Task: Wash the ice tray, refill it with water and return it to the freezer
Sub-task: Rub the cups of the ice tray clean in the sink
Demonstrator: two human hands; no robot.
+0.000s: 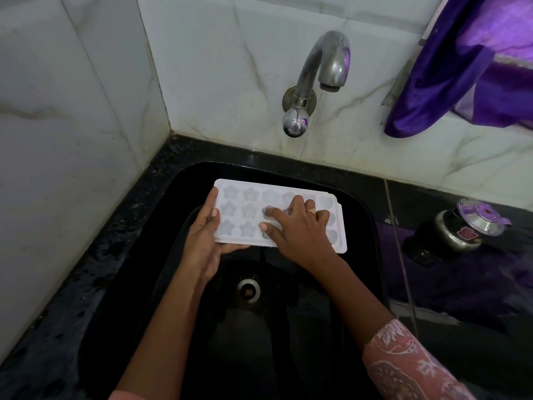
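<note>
Over the glossy black sink (360,215), the left hand (202,243) grips the white plastic ice tray (239,210) by its end; right hand (300,229) lies flat, fingers spread across star-shaped moulds.

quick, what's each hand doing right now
Left hand: closed on the left end of the ice tray, holding it over the sink.
Right hand: open, fingers spread, resting on top of the tray.
</note>
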